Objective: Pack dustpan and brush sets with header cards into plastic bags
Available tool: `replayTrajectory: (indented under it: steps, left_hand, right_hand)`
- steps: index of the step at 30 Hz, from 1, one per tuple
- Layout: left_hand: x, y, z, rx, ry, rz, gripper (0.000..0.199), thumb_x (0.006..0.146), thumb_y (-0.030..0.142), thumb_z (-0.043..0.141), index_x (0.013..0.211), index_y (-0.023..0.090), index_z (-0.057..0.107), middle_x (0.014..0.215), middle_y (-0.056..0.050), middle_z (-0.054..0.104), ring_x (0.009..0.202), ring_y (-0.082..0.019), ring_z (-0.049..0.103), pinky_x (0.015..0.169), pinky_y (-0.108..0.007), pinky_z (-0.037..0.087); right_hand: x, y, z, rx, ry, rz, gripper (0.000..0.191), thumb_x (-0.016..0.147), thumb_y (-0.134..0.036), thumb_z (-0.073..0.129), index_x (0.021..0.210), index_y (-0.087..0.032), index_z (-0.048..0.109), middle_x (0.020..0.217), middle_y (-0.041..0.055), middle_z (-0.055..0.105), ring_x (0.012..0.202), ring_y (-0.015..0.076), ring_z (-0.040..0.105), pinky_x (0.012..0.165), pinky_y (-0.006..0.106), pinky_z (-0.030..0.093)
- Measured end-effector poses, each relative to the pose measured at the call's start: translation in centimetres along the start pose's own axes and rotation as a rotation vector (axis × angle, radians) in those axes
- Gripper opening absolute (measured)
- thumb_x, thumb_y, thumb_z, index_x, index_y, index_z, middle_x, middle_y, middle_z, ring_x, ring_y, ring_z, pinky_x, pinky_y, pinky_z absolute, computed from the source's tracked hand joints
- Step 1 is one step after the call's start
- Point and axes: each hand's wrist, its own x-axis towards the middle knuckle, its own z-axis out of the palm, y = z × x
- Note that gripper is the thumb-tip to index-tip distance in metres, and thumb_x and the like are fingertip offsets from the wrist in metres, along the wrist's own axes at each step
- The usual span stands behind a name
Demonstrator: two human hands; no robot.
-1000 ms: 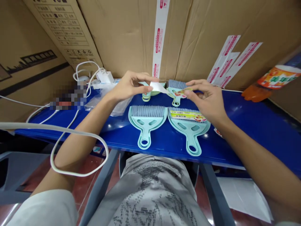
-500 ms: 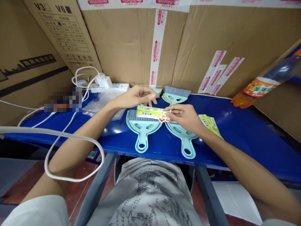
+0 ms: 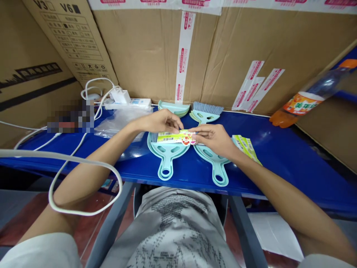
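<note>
A yellow-green and white printed label card (image 3: pixel 171 138) lies over the bristles of a light-blue dustpan-and-brush set (image 3: pixel 169 150). My right hand (image 3: pixel 213 138) pinches the card's right end, beside a red mushroom picture. On its upper edge, the curled fingers of my left hand (image 3: pixel 164 122) press from above; part of the grip is hidden. A second dustpan-and-brush set (image 3: pixel 213 156) lies under and beside my right hand, its handle pointing at me. More label cards (image 3: pixel 247 148) lie in a small fanned pile to the right of that hand.
Behind my hands are stacked dustpans (image 3: pixel 174 108) and a grey-bristled brush (image 3: pixel 206 111). Clear plastic bags (image 3: pixel 119 121) and white cables (image 3: pixel 83 139) occupy the left of the blue table (image 3: pixel 281 160). An orange drink bottle (image 3: pixel 302 102) leans at the right by the cardboard wall (image 3: pixel 150 52).
My left hand has come down onto the card's upper edge. The card has lowered onto the left set's bristles, still in my right hand. The stacked dustpans at the back show more.
</note>
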Motion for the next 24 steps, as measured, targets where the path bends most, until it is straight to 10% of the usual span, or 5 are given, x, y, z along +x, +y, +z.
replayTrajectory:
  steps: [8,16,21,24]
  left_hand:
    - [-0.1,-2.0,0.0,0.074,-0.01,-0.05,0.022,0.086,0.034,0.086,0.101,0.018,0.089,0.085,-0.007,0.086,0.072,-0.019,0.079,0.064,-0.025,0.057]
    - [0.2,-2.2,0.7,0.488,0.002,-0.104,0.025,0.084,0.018,0.081,0.108,0.019,0.087,0.091,-0.006,0.087,0.079,-0.02,0.08,0.069,-0.026,0.054]
    - [-0.2,-1.2,0.6,0.664,0.036,-0.069,0.023,0.094,0.033,0.08,0.111,0.021,0.088,0.107,-0.009,0.088,0.093,-0.025,0.081,0.074,-0.03,0.052]
    - [-0.1,-0.7,0.9,0.673,-0.019,-0.026,0.03,0.099,0.047,0.077,0.111,0.021,0.087,0.113,-0.01,0.087,0.097,-0.026,0.081,0.077,-0.032,0.052]
  right_hand:
    - [-0.1,-0.3,-0.1,-0.054,0.056,-0.009,0.036,0.091,-0.043,0.083,0.121,-0.023,0.084,0.097,0.0054,0.078,0.062,0.0165,0.075,0.051,0.029,0.066]
    - [0.1,-1.3,-0.6,-0.138,0.116,-0.039,0.025,0.092,-0.041,0.078,0.107,-0.021,0.083,0.085,0.0049,0.08,0.059,0.0172,0.073,0.052,0.03,0.061]
    - [1.1,-1.8,-7.7,-0.442,0.278,-0.028,0.019,0.093,-0.034,0.075,0.102,-0.02,0.083,0.084,0.0084,0.082,0.062,0.0212,0.076,0.058,0.034,0.061]
    - [1.0,-0.8,-14.3,-0.8,0.254,0.243,0.019,0.091,-0.039,0.08,0.09,-0.019,0.08,0.072,0.0084,0.078,0.06,0.0235,0.074,0.064,0.038,0.064]
